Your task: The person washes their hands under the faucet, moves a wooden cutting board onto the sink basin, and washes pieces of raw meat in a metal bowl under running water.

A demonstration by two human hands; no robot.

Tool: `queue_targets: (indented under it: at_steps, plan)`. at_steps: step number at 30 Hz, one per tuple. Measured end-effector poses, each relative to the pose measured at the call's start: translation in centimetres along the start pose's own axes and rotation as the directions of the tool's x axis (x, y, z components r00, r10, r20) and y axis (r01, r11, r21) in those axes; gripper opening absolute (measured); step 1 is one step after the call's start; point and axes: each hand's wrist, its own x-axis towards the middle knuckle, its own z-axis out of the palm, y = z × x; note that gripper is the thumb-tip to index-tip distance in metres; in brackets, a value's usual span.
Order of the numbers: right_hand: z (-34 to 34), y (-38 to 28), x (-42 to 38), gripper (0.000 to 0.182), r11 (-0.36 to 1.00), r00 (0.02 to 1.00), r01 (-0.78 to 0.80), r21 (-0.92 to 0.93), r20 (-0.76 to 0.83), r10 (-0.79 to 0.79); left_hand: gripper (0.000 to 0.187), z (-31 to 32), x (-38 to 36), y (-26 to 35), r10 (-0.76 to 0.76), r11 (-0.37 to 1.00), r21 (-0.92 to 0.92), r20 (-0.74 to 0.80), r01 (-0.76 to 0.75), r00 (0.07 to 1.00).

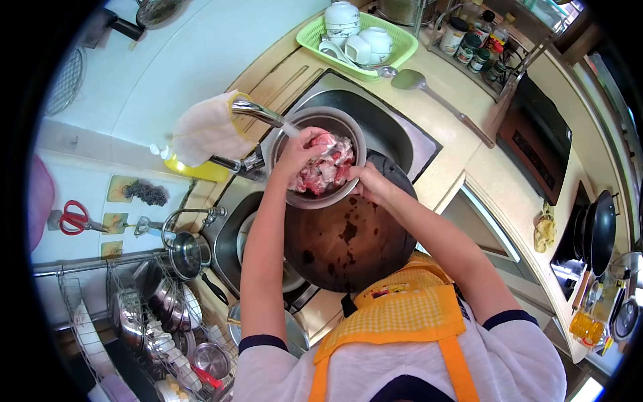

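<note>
A metal pot [359,131] holding pieces of raw red and white meat [328,167] is over the sink, below the curved faucet [258,111]. My left hand [298,157] reaches in from the left, its fingers curled on the meat. At the pot's lower right rim, my right hand [372,184] is closed, thumb and fingers gripping the edge. Beneath the pot lies a large round dark board [348,244] with wet spots, between the sink and my orange apron.
Behind the sink is a green basket [308,47] with bowls; a spatula [439,100] lies to its right. Spice jars stand in a rack [492,80]. A yellow bottle [201,169] is left of the faucet. Dish racks [114,288] are lower left, a black pan [599,231] far right.
</note>
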Motion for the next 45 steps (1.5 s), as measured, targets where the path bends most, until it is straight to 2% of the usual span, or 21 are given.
queue_targets:
  at_steps: [1,4,7,10,13,14,15,16,18,21,22,23,25,26,29,33,35,38,41,44,45]
  plan:
    - [-0.3,0.2,0.4,0.053,1.0,1.0,0.006,-0.002,0.022,-0.006,0.024,-0.4,-0.1,-0.1,0.0,0.999,0.036,0.029,-0.001,1.0]
    - [-0.8,0.5,0.8,0.053,1.0,0.999,0.001,-0.006,0.042,-0.001,0.019,-0.7,-0.1,-0.1,0.059,0.995,0.083,-0.043,-0.055,0.997]
    - [-0.7,0.5,0.8,0.053,1.0,0.999,-0.006,-0.003,0.032,0.007,0.012,-0.9,-0.1,0.5,-0.013,0.998,0.052,-0.174,0.022,0.985]
    - [-0.6,0.4,0.5,0.051,1.0,1.0,-0.009,-0.007,0.02,0.009,0.01,-1.0,0.4,-0.3,0.044,0.991,0.133,-0.283,-0.006,0.958]
    - [-0.7,0.5,0.7,0.048,1.0,1.0,-0.007,-0.011,0.021,0.007,0.013,-0.7,1.3,-0.7,-0.096,0.941,0.27,-0.368,0.205,0.925]
    - [-0.8,0.6,0.8,0.047,1.0,1.0,-0.01,-0.012,0.019,0.01,0.013,-0.4,1.7,-1.2,0.113,0.867,0.494,-0.332,0.07,0.937]
    - [-0.9,0.7,0.9,0.046,1.0,1.0,-0.014,-0.012,0.017,0.014,0.013,0.3,2.1,-1.3,0.306,0.724,0.687,-0.246,-0.057,0.92]
    - [-0.9,0.7,0.9,0.045,1.0,1.0,-0.018,-0.014,0.015,0.018,0.014,1.0,2.4,-1.5,0.47,0.525,0.834,-0.12,-0.168,0.874]
    - [-0.6,0.5,0.6,0.045,1.0,1.0,0.002,-0.005,0.0,-0.002,0.019,3.2,2.1,-0.9,0.366,0.54,0.822,-0.036,-0.18,0.93]
    - [-0.6,0.5,0.7,0.045,1.0,1.0,-0.002,-0.025,0.021,0.002,0.023,4.9,1.7,-0.4,0.197,0.35,0.929,0.048,-0.116,0.979]
    - [-0.7,0.5,0.9,0.046,0.999,0.999,-0.007,-0.037,0.035,0.008,0.024,4.4,2.4,-0.6,0.14,0.459,0.88,0.062,-0.12,0.988]
    - [-0.9,0.6,0.9,0.046,1.0,1.0,-0.003,-0.025,0.019,0.003,0.022,3.9,2.4,-0.6,0.129,0.61,0.788,0.009,-0.087,0.992]
    - [-0.8,0.8,0.8,0.047,1.0,1.0,0.005,0.0,-0.01,-0.005,0.019,2.6,2.3,-0.4,0.075,0.847,0.531,-0.087,-0.018,0.993]
    - [-0.9,0.8,0.9,0.047,1.0,1.0,-0.002,-0.009,0.009,0.002,0.014,1.6,2.5,-1.8,0.098,0.918,0.395,-0.135,-0.037,0.986]
    - [-1.3,1.0,1.2,0.049,1.0,0.999,-0.019,-0.019,0.042,0.02,0.011,-0.6,1.8,-2.3,0.03,0.987,0.156,-0.36,0.028,0.933]
    - [-0.9,0.7,0.9,0.049,1.0,0.999,-0.02,-0.016,0.026,0.021,0.011,-2.8,0.9,-1.7,-0.093,0.995,-0.076,-0.436,0.066,0.895]
    - [-0.7,0.5,0.8,0.049,1.0,1.0,-0.013,-0.019,0.019,0.014,0.01,-3.4,0.8,-2.1,-0.199,0.968,-0.229,-0.44,0.105,0.875]
    - [-0.5,0.4,0.6,0.049,1.0,1.0,-0.006,-0.012,0.01,0.006,0.012,-2.4,0.2,-0.7,-0.274,0.931,-0.342,-0.418,0.13,0.866]
    - [-0.5,0.3,0.5,0.049,1.0,1.0,-0.013,-0.013,0.005,0.013,0.018,-1.1,-0.5,1.2,-0.029,0.992,0.109,-0.27,0.06,0.962]
    - [-0.3,0.2,0.4,0.049,1.0,1.0,-0.016,-0.016,0.006,0.016,0.022,-2.3,-0.3,0.3,-0.022,0.883,0.449,-0.257,0.14,0.966]
    - [-0.6,0.5,0.7,0.049,1.0,1.0,-0.018,-0.016,0.021,0.018,0.021,-3.0,-0.1,-0.4,-0.009,0.901,0.417,-0.256,0.119,0.967]
